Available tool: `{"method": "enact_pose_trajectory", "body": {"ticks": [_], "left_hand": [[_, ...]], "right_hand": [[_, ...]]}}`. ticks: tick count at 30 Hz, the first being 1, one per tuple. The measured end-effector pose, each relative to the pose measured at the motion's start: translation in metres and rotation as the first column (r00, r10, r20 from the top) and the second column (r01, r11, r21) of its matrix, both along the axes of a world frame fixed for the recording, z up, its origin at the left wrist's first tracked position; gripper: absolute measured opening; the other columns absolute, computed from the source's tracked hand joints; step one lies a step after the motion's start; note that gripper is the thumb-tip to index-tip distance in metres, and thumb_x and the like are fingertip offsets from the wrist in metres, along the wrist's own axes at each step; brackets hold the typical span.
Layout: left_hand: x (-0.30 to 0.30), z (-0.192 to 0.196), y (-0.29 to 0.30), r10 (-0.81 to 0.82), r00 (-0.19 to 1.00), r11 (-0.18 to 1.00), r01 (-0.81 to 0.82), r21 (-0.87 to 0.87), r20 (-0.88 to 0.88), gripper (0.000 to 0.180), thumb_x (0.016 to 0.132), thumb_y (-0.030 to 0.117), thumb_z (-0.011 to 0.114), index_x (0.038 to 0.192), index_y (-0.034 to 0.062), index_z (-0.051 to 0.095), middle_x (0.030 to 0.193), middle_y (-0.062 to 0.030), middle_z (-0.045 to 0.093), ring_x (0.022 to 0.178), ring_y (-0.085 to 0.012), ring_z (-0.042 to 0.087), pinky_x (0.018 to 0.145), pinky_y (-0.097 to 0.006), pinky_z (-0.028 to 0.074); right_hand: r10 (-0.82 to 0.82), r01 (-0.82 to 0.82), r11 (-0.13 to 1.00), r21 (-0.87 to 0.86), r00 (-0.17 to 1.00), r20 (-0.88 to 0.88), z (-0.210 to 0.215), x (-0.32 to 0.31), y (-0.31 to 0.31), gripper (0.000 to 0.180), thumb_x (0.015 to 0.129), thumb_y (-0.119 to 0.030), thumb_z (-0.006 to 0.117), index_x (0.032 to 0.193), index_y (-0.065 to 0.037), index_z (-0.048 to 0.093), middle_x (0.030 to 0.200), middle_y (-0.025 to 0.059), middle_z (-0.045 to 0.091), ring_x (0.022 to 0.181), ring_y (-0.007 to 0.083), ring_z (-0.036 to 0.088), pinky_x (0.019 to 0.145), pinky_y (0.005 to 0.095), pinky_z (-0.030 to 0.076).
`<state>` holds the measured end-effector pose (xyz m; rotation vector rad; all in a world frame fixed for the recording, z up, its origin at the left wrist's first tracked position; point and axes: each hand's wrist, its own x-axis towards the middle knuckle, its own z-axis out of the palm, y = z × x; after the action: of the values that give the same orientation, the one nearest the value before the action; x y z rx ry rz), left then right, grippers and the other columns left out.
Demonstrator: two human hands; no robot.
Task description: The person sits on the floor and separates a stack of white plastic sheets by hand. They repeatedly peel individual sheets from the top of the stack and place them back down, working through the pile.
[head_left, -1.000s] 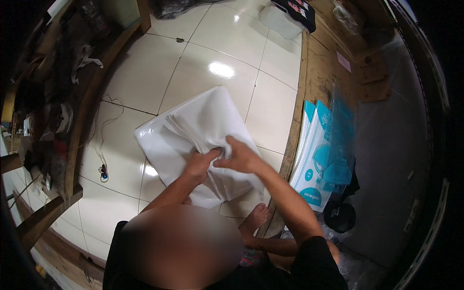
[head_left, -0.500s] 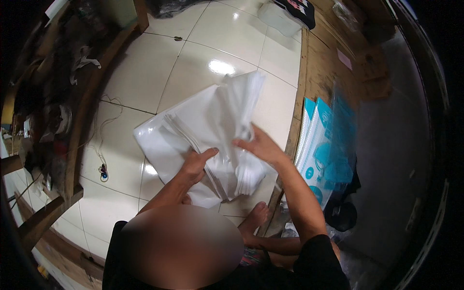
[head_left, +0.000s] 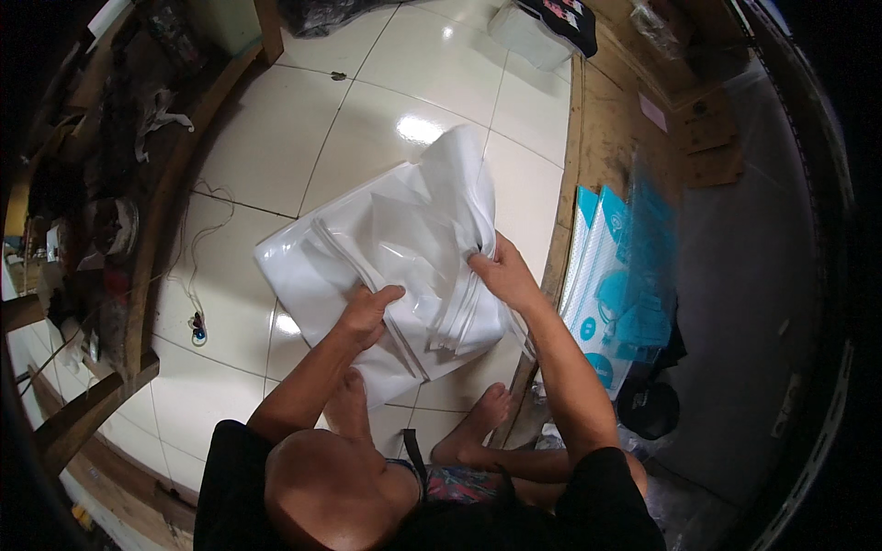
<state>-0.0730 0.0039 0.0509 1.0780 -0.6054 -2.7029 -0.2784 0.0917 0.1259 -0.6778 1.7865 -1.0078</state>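
A stack of white plastic sheets [head_left: 317,275], glossy and thin, lies on the tiled floor in front of me, its upper layers bunched and folded. My left hand [head_left: 366,312] grips the edge of several layers near the middle, thumb on top. Closed round the raised, folded-over right part of the sheets is my right hand [head_left: 501,271], its thumb pressing on the plastic. Between the hands a clearer, wrinkled layer [head_left: 413,243] sags. The fingers beneath the sheets are hidden.
Blue-and-white printed packs [head_left: 597,285] lean on the wooden platform [head_left: 606,110] at right. A translucent container [head_left: 528,37] with a dark cloth stands at the far right. Thin wires [head_left: 193,275] trail across the tiles at left, beside a wooden shelf [head_left: 175,202]. My bare feet [head_left: 478,422] are close to the sheets.
My right hand has shifted slightly right, drawing the folded part of the sheets with it. The gap between the bunched layers has widened. My left hand stays nearly in place.
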Motion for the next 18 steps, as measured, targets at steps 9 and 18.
{"method": "enact_pose_trajectory", "body": {"ticks": [9, 18], "left_hand": [[-0.011, 0.014, 0.002, 0.068, 0.997, 0.996, -0.067, 0.058, -0.022, 0.039, 0.088, 0.012, 0.058, 0.12, -0.0094, 0.051, 0.113, -0.0163, 0.061, 0.102, -0.0249, 0.061, 0.091, -0.038, 0.05], [-0.009, 0.0, 0.006, 0.005, 1.0, 1.0, -0.005, 0.006, 0.011, 0.041, 0.086, 0.006, 0.06, 0.121, -0.0105, 0.048, 0.115, -0.0183, 0.059, 0.103, -0.0292, 0.061, 0.091, -0.042, 0.051]], "right_hand": [[0.448, -0.347, 0.875, 0.338, 0.844, -0.295, -0.014, 0.049, -0.012, 0.052, 0.08, -0.021, 0.07, 0.121, 0.003, 0.051, 0.106, 0.0209, 0.06, 0.094, 0.0221, 0.059, 0.083, 0.0312, 0.046], [0.293, -0.278, 0.956, 0.094, 0.913, -0.285, -0.015, 0.005, 0.01, 0.047, 0.079, -0.018, 0.068, 0.117, 0.004, 0.051, 0.106, 0.021, 0.059, 0.091, 0.0275, 0.059, 0.081, 0.0347, 0.047]]}}
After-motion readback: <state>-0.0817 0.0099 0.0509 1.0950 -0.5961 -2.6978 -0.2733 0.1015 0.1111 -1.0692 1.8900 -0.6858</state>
